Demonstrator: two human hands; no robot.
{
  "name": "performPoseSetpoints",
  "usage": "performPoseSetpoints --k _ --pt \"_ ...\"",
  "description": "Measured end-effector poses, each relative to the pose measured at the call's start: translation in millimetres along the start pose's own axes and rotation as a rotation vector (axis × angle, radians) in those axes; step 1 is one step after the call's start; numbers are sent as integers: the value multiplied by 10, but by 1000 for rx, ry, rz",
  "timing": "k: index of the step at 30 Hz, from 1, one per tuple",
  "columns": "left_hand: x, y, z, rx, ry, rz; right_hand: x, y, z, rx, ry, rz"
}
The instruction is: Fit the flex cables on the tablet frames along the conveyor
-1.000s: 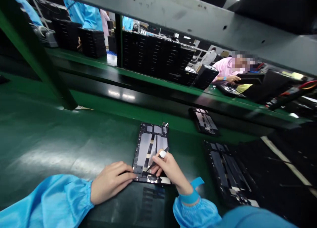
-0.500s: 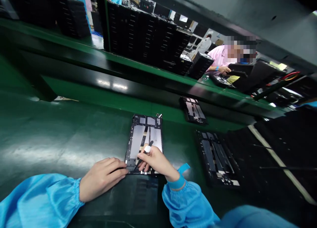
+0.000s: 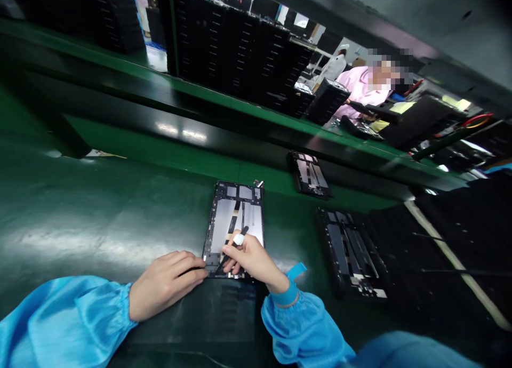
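An opened tablet chassis (image 3: 234,218) lies flat on the green bench (image 3: 100,218) in front of me, its metal plates and dark ribbon cables showing. My left hand (image 3: 166,281) rests on the bench with fingers together, pressing the chassis's near left corner. My right hand (image 3: 252,260) pinches a thin black tool (image 3: 232,246) like a pen, its tip down at the chassis's near edge. A white cot covers one right fingertip. Both arms wear blue sleeves.
Two more opened chassis lie to the right: one (image 3: 310,173) on the green belt, one (image 3: 352,253) on a black tray. Stacks of black trays (image 3: 240,53) line the far shelf. A person in pink (image 3: 360,90) works at the far right.
The view has swung left and down over the second. My hands have kept their hold at the chassis's near edge, and the tool tip has shifted only slightly.
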State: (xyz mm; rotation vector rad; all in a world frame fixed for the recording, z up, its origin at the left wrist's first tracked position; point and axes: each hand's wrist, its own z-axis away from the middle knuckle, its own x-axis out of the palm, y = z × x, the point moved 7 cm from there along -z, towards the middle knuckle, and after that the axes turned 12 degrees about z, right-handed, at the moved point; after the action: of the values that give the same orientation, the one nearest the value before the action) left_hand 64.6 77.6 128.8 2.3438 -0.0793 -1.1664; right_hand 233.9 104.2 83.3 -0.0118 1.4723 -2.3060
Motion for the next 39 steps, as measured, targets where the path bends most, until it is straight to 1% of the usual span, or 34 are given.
performPoseSetpoints --k 13,17,23,26,28,33,36,39 --pt "18 -6 7 16 -2 -49 -6 -7 3 -5 3 5" --pt "36 -11 33 16 -30 -76 -11 3 9 -8 6 1" --pt "117 42 182 117 -104 -217 -5 4 3 -12 12 10" --pt "151 11 210 102 -127 -217 -1 0 5 -19 11 14" --pt "154 -16 190 84 -133 -195 -36 10 31 -33 45 5" --pt "116 -33 87 51 -151 -134 -269 90 260 -113 275 -5" --pt "85 -18 54 46 -145 -117 -318 134 404 -147 321 33" --pt "66 -13 53 45 -129 -105 -299 155 457 -148 323 105"
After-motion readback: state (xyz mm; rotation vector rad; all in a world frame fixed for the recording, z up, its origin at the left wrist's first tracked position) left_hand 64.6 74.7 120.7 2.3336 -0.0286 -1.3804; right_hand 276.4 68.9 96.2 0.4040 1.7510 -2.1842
